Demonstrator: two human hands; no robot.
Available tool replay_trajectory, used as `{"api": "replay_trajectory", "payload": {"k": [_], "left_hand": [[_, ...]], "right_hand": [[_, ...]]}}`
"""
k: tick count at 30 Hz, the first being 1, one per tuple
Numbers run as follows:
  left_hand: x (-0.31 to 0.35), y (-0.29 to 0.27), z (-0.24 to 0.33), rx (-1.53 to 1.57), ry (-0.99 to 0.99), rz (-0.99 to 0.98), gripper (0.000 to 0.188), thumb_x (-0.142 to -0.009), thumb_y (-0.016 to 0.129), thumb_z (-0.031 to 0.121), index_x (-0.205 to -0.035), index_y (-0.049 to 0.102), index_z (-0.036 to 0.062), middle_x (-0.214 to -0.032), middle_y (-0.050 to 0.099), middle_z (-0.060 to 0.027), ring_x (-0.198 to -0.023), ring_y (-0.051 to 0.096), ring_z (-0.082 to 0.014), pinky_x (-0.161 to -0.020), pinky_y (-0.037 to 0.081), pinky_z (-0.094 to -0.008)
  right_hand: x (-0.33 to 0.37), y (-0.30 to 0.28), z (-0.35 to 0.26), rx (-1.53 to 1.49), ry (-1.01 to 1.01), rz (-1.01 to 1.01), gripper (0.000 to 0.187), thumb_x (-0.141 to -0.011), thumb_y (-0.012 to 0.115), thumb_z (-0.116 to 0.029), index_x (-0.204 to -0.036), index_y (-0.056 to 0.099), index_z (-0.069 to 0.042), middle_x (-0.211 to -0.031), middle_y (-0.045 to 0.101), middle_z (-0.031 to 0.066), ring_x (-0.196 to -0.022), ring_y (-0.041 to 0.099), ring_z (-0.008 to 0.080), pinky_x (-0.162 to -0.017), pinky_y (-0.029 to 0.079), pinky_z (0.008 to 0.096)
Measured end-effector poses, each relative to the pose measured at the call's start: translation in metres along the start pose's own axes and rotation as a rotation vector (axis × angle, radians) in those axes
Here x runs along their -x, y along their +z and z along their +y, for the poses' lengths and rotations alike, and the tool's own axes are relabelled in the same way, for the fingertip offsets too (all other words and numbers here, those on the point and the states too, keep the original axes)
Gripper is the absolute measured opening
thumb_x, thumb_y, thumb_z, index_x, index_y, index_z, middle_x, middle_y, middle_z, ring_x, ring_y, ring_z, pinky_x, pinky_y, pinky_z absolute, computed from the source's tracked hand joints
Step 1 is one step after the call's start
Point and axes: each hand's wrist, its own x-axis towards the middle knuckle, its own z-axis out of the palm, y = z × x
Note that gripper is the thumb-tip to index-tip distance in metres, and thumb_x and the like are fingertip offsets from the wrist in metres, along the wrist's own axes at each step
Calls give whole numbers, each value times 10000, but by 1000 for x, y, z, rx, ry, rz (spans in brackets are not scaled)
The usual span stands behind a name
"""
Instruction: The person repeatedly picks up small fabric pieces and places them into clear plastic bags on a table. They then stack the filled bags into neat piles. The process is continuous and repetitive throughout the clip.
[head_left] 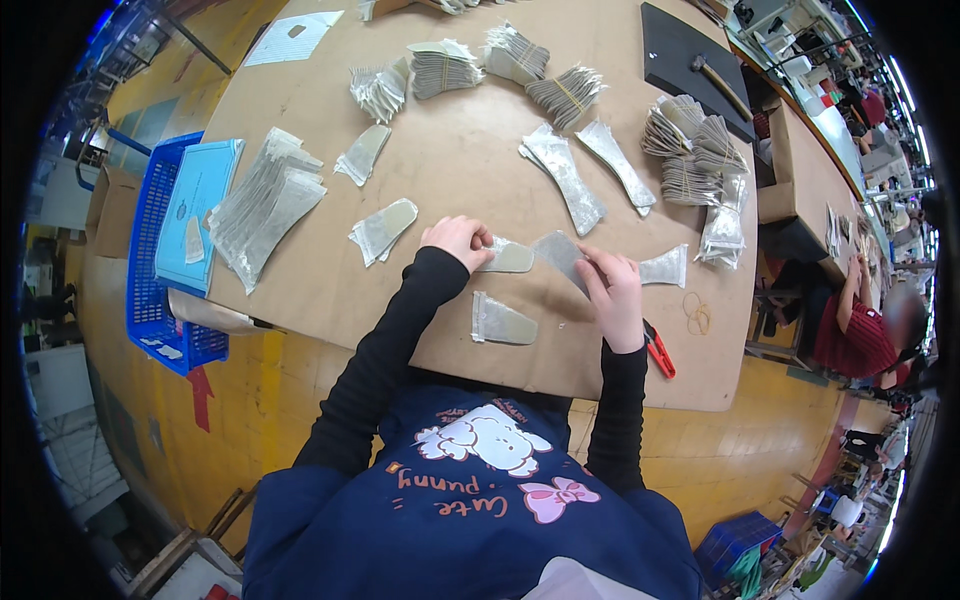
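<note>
Sheet [557,255], pinched at its edge in the right hand [613,292], is over the table [430,345]; it should prove light and bendable, best held by the edges. Left hand [457,241] pinches a second piece [514,257].

Thin grey piece [558,259] in the right hand [614,292]
</note>
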Motion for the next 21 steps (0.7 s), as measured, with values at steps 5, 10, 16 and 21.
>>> {"api": "replay_trajectory", "payload": {"k": [5,10,16,21], "left_hand": [[-8,-9,10,21,-92,-67,161,-720,748,221,-840,727,115,-788,699,-13,-840,673,-212,-803,493,-371],[-8,-12,11,82,-112,-75,176,-696,749,242,-816,731,114,-764,711,-23,-770,686,-215,-775,497,-359],[-7,-9,9,58,-87,-36,153,-702,732,244,-800,721,126,-742,688,-9,-796,673,-213,-761,473,-358],[-6,-5,4,53,-56,-46,145,-731,723,260,-808,703,138,-769,665,2,-855,642,-209,-802,438,-379]], "right_hand": [[-1,-1,0,-9,30,-1,203,-885,676,-129,-1075,737,-93,-807,672,33,-791,587,201,-888,375,344],[-4,7,7,36,-66,-119,210,-902,660,-173,-1088,751,-139,-789,666,17,-814,580,189,-948,329,365],[-17,32,12,27,-73,-307,200,-922,639,-214,-1081,755,-187,-795,667,2,-900,588,174,-1012,270,443],[-19,45,11,132,-49,-254,189,-924,636,-237,-1067,752,-196,-816,673,0,-925,589,167,-1028,240,481]]}}
